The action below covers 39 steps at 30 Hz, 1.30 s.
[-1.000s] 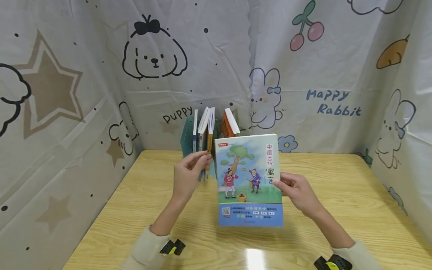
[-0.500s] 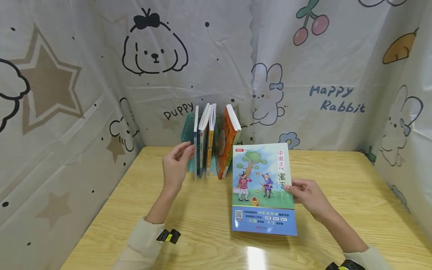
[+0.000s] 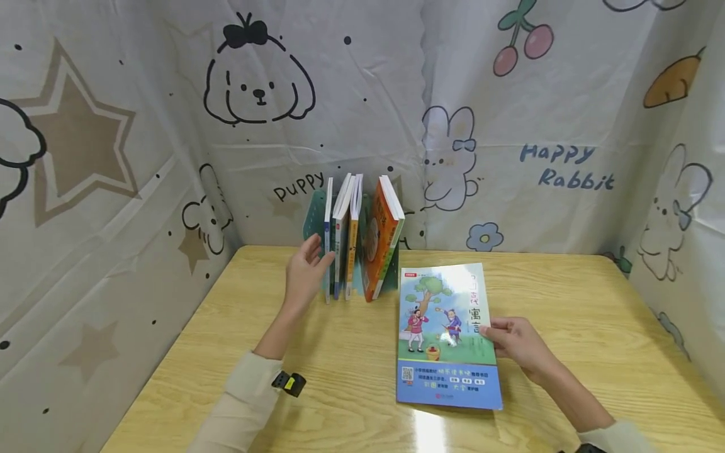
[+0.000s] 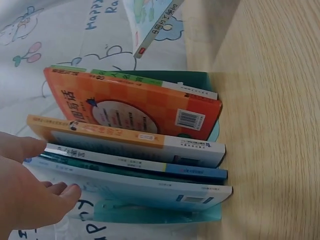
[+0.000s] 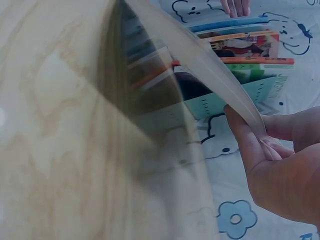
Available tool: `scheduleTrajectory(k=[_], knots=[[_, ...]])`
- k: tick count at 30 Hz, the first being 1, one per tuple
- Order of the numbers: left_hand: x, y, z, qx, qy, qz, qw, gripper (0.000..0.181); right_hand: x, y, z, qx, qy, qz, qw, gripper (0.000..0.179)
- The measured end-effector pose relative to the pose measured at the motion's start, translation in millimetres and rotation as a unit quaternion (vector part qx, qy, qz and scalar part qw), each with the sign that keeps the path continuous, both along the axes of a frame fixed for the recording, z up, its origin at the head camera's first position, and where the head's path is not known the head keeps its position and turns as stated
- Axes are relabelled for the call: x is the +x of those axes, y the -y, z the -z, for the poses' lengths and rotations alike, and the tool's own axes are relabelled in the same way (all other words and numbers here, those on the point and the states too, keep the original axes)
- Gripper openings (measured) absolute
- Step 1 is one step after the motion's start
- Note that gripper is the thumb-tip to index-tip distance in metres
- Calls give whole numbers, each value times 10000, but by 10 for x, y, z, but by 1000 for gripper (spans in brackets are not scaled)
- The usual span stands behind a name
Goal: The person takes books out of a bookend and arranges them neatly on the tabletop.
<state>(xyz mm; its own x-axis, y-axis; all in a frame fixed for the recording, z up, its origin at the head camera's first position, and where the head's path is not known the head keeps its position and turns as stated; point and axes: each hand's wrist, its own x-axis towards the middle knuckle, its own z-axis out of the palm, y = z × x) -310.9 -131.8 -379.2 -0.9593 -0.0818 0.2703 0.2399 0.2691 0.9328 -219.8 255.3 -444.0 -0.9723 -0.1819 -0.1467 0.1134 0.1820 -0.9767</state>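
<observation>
My right hand (image 3: 521, 346) pinches the right edge of a picture-covered storybook (image 3: 442, 371) with a blue band along its bottom, tilted over the table. In the right wrist view the book (image 5: 215, 72) shows edge-on between thumb and fingers. Close to the left end of a row of standing books, my left hand (image 3: 303, 274) has its fingers relaxed and apart. The left wrist view puts that hand (image 4: 30, 187) at the tops of the leftmost books, beside a yellow-spined book (image 4: 100, 131). A thicker orange book (image 3: 378, 236) leans at the row's right side.
A teal bookend (image 3: 313, 217) holds the row upright near the back of the wooden table (image 3: 226, 340). Behind it hangs a curtain (image 3: 362, 75) printed with cartoon animals, closing in the sides too. A gap parts the yellow-spined book from the orange one.
The storybook in my right hand has moved right and down, away from the row, uncovering the orange book. My left hand has drawn left from the yellow-spined book, and its fingers have spread.
</observation>
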Motion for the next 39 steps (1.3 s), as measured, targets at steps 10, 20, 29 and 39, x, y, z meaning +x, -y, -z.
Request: scheduleTrajectory(k=[10, 20, 29, 39], knots=[[-114, -85, 80, -343, -60, -174, 9992, 60, 4, -28, 177, 424, 292, 222, 9984, 36], [-193, -149, 98, -547, -344, -417, 9970, 58, -27, -60, 266, 741, 503, 324, 9955, 34], [-194, -133, 135, -365, -399, -623, 9966, 48, -85, -41, 270, 1854, 470, 315, 9810, 24], [-232, -125, 151, -490, -729, -981, 9913, 40, -77, -41, 210, 2841, 86, 298, 9583, 31]])
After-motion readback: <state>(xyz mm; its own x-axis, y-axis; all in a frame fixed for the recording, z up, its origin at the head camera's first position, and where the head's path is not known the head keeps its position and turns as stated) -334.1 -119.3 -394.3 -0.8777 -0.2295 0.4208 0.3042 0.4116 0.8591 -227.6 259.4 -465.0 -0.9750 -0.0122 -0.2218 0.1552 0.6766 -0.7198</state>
